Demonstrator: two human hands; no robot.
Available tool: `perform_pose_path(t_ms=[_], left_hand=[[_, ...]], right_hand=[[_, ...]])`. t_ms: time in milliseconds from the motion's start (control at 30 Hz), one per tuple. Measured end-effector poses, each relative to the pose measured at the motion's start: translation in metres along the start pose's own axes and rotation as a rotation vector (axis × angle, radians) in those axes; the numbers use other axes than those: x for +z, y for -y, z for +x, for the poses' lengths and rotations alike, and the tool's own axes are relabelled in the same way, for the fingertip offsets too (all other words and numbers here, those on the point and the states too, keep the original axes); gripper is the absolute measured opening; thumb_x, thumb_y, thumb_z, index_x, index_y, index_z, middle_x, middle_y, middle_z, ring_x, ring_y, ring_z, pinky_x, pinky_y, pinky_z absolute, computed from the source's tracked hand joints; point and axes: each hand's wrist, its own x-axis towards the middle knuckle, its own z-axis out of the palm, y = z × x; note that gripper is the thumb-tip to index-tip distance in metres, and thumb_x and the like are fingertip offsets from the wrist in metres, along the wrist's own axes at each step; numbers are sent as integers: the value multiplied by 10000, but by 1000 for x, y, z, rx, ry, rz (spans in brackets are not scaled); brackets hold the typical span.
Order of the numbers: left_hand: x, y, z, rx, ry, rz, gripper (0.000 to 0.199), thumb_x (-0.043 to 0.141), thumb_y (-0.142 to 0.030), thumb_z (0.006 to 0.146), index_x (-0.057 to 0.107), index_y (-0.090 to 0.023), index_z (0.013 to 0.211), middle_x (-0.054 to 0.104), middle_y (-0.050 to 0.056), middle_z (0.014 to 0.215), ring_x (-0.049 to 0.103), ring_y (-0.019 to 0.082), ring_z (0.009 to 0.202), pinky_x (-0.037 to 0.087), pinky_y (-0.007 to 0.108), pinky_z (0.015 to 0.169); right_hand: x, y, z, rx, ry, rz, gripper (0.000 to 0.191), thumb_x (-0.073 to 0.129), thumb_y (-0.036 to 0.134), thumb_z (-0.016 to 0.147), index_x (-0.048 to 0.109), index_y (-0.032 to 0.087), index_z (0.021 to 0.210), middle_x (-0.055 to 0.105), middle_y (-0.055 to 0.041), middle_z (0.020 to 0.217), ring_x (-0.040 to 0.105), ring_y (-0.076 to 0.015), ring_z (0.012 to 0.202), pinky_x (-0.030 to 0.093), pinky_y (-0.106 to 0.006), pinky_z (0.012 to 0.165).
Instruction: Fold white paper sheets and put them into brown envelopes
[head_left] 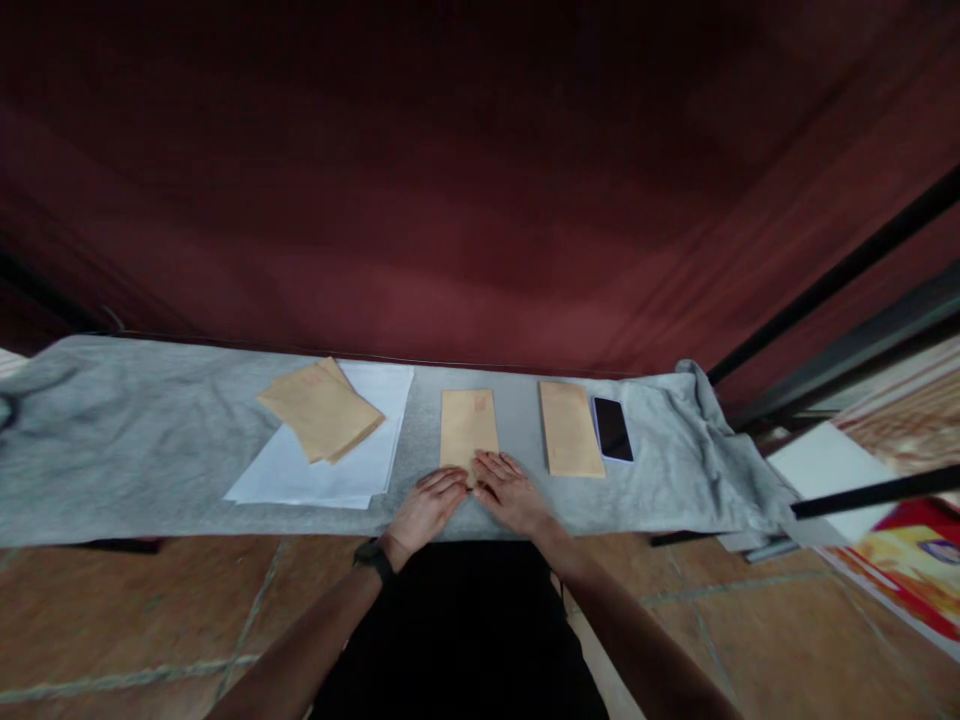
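A tan envelope [469, 425] lies flat on the grey cloth in front of me, with a faint reddish mark near its top right. My left hand [429, 508] rests on its lower left edge, fingers together and pointing right. On the lower right part lies my right hand [508, 492], its fingers extended flat over the paper. The fingertips of both hands nearly meet at the envelope's near end. Whether any fingertip pinches the paper is too small to tell.
Several tan envelopes [319, 405] lie on white paper sheets [379, 440] at the left. Right of the middle are another tan envelope [571, 430] and a dark-screened phone [613, 430]. Grey cloth [165, 430] covers the narrow table; dark bars stand at the right.
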Motion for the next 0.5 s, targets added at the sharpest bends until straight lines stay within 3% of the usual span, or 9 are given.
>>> perform_pose_path(t_ms=[233,500], left_hand=[[0,-2,-5,-12,3,-19,248,445,-251,1008,680,-214,1076,709,51,1194,635,187,1153,511,390,1032],[-9,-4,2,-119,50,-101,245,454,-281,999,690,-221,981,726,44,1074,663,182,1042,533,353,950]], right_hand=[[7,6,-26,-6,-196,167,336,542,236,970,637,279,1289,632,-34,1354,583,-194,1253,415,-415,1148],[14,4,-24,89,-302,277,207,551,212,970,709,263,1094,712,-38,1178,635,-197,1124,498,-405,1037]])
